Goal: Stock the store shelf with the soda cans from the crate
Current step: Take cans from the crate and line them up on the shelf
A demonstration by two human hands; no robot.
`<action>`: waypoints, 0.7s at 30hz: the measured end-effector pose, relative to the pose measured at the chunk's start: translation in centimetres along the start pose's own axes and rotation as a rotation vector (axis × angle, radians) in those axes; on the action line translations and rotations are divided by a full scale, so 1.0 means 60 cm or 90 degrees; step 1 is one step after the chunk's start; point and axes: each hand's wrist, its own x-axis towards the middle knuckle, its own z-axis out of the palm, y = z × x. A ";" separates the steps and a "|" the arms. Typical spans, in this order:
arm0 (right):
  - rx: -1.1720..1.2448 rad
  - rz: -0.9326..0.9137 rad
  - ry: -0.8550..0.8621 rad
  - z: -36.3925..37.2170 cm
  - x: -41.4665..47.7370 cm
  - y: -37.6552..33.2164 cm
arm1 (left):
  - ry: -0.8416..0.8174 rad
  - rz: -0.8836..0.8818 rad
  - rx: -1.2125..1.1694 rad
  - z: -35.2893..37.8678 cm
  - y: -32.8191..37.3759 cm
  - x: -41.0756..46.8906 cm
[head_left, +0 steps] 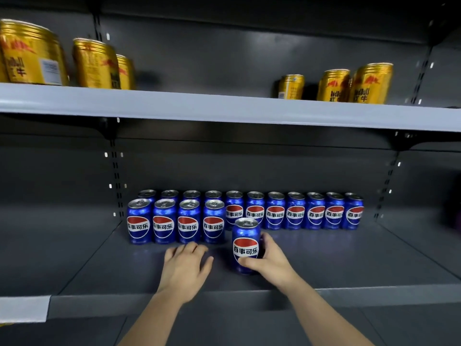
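On the dark lower shelf point(336, 260) stand several blue soda cans with a red, white and blue logo: a long back row point(295, 213) and a shorter front row point(164, 222) at the left. My right hand point(270, 258) grips one more blue can point(245, 245), upright on the shelf just right of the front row. My left hand point(185, 267) lies flat on the shelf with straight fingers, just before the front row and holding nothing. The crate is out of view.
A grey upper shelf point(224, 108) carries gold energy-drink cans, one group at the left point(92, 63) and one at the right point(359, 83). Black brackets and slotted uprights flank the bay. A white label strip point(23, 308) sits on the lower shelf's front edge.
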 end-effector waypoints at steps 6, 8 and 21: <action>-0.076 -0.002 -0.001 0.015 0.020 0.007 | 0.006 -0.037 -0.049 0.014 -0.005 0.005; -0.112 -0.016 0.021 0.024 0.033 0.010 | 0.021 -0.034 -0.061 0.014 -0.005 0.006; -0.083 0.038 0.082 0.047 0.092 0.000 | 0.031 -0.074 -0.091 0.016 -0.010 0.004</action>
